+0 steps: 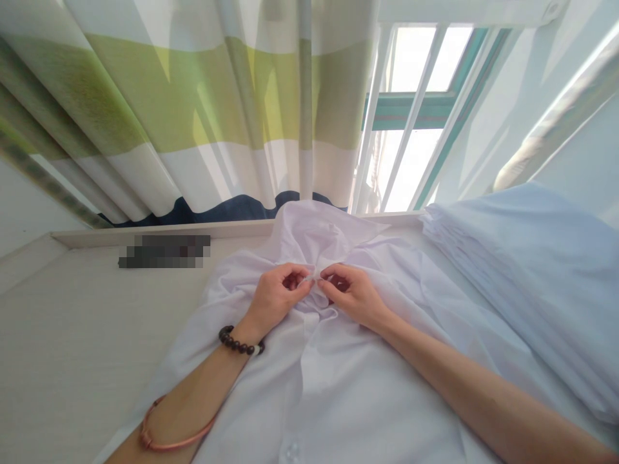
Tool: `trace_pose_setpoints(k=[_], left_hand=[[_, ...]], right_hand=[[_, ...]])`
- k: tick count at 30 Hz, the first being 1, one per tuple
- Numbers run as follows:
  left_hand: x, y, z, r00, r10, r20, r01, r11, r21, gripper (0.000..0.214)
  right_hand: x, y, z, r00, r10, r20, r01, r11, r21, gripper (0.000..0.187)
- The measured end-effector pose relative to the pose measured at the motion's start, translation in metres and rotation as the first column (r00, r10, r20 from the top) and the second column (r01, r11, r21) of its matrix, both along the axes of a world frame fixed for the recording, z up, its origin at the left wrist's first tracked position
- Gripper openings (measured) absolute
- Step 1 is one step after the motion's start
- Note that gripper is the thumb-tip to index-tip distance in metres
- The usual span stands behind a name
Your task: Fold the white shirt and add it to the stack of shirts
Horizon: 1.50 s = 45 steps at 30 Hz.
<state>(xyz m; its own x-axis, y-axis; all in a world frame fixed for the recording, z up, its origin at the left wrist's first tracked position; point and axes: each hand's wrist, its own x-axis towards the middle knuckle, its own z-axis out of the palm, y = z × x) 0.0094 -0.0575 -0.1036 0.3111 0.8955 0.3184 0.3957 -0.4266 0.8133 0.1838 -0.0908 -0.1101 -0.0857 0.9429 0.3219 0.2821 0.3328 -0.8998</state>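
Note:
A white shirt [367, 380] lies spread and wrinkled on the pale surface, its collar toward the far edge. My left hand [275, 296] is closed, thumb and fingertips pinching the shirt's front just below the collar. Close beside it, my right hand [360, 295] pinches the same gathered cloth from the other side. The two sets of fingertips nearly meet, and whatever small part lies between them is too hidden to make out. Nearer to me, a button [292, 451] shows on the shirt front.
To the right rests a stack of folded white cloth [522, 277]. A blurred-out dark object [164, 252] lies at the far left, by the raised edge [232, 230] of the surface. Beyond hang green and white curtains [193, 96], next to a barred window [411, 116].

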Motion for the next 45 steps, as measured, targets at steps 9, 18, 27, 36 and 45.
trace_pose_setpoints(k=[9, 18, 27, 36, 45], left_hand=[[-0.0013, 0.0003, 0.0017, 0.999, 0.010, -0.043, -0.009, 1.000, 0.021, 0.017], [0.0002, 0.0005, -0.0013, 0.998, -0.054, -0.019, 0.056, 0.996, 0.073, 0.018], [-0.0013, -0.0007, -0.0034, 0.990, -0.126, 0.059, 0.123, 0.992, 0.041, 0.019], [0.0005, 0.0004, -0.0045, 0.986, -0.118, 0.117, 0.112, 0.992, 0.058, 0.017], [-0.0018, 0.0004, -0.0028, 0.988, -0.138, 0.067, 0.129, 0.985, 0.114, 0.007]], right_hand=[[0.0001, -0.0004, -0.0014, 0.997, -0.071, 0.034, 0.070, 0.996, 0.047, 0.011], [-0.0013, 0.0019, -0.0027, 0.982, -0.158, 0.105, 0.150, 0.985, 0.086, 0.006], [-0.0031, -0.0002, 0.0009, 0.985, -0.148, 0.091, 0.146, 0.989, 0.021, 0.003], [-0.0025, -0.0001, 0.0024, 0.989, -0.130, 0.071, 0.130, 0.991, 0.010, 0.002], [-0.0025, 0.0001, 0.0030, 0.991, -0.116, 0.074, 0.116, 0.993, 0.000, 0.001]])
